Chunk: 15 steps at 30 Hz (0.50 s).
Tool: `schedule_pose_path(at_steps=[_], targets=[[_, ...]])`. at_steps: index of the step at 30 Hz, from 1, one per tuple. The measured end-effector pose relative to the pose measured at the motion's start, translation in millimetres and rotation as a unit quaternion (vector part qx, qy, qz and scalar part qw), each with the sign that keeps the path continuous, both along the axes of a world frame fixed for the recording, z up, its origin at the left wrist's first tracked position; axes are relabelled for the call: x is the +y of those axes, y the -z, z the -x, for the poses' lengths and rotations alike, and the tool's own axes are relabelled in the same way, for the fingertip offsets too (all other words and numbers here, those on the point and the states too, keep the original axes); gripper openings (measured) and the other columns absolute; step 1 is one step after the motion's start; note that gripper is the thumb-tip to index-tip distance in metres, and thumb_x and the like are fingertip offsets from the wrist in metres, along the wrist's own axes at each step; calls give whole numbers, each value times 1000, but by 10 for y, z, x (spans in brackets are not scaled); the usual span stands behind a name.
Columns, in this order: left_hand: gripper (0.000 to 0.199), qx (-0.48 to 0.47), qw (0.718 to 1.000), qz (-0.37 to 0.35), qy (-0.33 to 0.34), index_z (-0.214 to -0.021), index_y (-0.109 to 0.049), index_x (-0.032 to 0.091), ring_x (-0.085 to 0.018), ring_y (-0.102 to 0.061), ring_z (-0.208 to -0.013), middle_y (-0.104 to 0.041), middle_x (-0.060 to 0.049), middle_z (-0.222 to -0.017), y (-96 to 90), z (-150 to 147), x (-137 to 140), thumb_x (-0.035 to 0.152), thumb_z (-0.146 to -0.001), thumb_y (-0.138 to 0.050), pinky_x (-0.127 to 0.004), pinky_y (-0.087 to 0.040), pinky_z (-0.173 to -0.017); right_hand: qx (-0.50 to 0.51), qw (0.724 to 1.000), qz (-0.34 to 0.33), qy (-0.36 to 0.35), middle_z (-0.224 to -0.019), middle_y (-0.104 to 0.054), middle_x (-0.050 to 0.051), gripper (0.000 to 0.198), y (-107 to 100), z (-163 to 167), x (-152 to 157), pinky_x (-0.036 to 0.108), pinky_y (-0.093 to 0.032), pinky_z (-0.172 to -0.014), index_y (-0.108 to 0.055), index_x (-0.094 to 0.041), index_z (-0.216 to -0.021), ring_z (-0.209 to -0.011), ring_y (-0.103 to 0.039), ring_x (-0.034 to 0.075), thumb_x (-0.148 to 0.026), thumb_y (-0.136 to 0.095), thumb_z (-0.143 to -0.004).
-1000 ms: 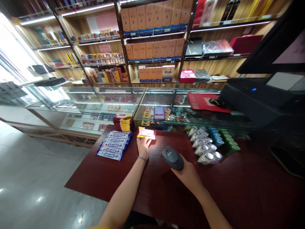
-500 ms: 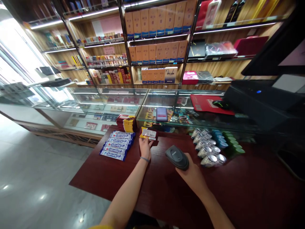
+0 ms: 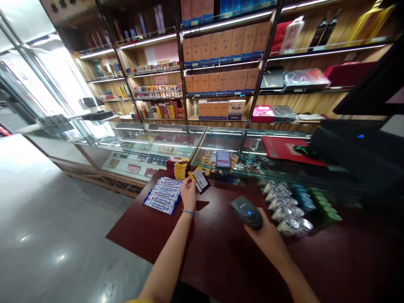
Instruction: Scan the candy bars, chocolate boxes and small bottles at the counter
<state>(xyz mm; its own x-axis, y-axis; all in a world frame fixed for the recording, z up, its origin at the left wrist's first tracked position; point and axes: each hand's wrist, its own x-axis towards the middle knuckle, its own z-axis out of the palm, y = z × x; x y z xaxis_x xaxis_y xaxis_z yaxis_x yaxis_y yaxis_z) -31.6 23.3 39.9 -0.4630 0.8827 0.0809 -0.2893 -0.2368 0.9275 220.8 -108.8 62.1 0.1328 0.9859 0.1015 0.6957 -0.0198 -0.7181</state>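
My left hand (image 3: pixel 188 194) pinches a small yellow and dark red snack packet (image 3: pixel 200 180) by its edge, tilted above the table, with a white barcode label showing. In my right hand (image 3: pixel 268 233) is a black barcode scanner (image 3: pixel 247 212) with a blue light lit on top; its front end points left, toward the packet, and the two are apart. Just behind my left hand stands a stack of similar yellow and red packets (image 3: pixel 177 168). To its front left, blue and white wrapped bars (image 3: pixel 162 195) lie in an overlapping row.
Several silver-topped cans (image 3: pixel 288 219) stand right of the scanner, beside blue cans (image 3: pixel 303 197) and green cans (image 3: pixel 325 204). A glass display counter (image 3: pixel 158 134) borders the dark red table (image 3: pixel 217 252). On the glass lies a red mat (image 3: pixel 284 147) with a mouse (image 3: pixel 304 150).
The packet has tilted in my left hand and swung nearer the stack. A blue light has come on atop the scanner. The whole view has shifted to the left.
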Motion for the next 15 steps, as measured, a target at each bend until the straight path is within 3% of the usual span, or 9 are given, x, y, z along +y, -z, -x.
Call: schedule_pose_path(at_steps=[5, 9, 15], targets=[[25, 144, 984, -57, -82, -107, -70, 21, -21, -71, -85, -75, -5, -92, -331, 596, 106, 30, -84, -70, -30, -54, -80, 4, 1000, 1, 0, -74, -74, 1, 30, 21, 3, 15, 31, -47, -64, -49, -31, -105, -83, -75, 32, -47, -55, -80], [25, 302, 937, -82, -157, -109, -72, 27, -25, -69, -102, -76, -4, -105, -601, 1010, 244, 28, -85, -69, -37, -49, -98, -19, 1000, 5, 2, -72, -73, 1, 31, 31, 38, 27, 31, -46, -60, -48, -32, -107, -78, -75, 33, -47, -54, -81], [30, 412, 900, -139, -3, -97, -77, 31, -29, -63, -120, -75, -6, -112, -801, 1283, 459, 12, -74, -73, -42, -37, -115, -2, 1000, -10, -8, -77, -74, 1, 29, 23, 120, 57, 32, -47, -64, -47, -32, -104, -84, -75, 32, -45, -55, -80]])
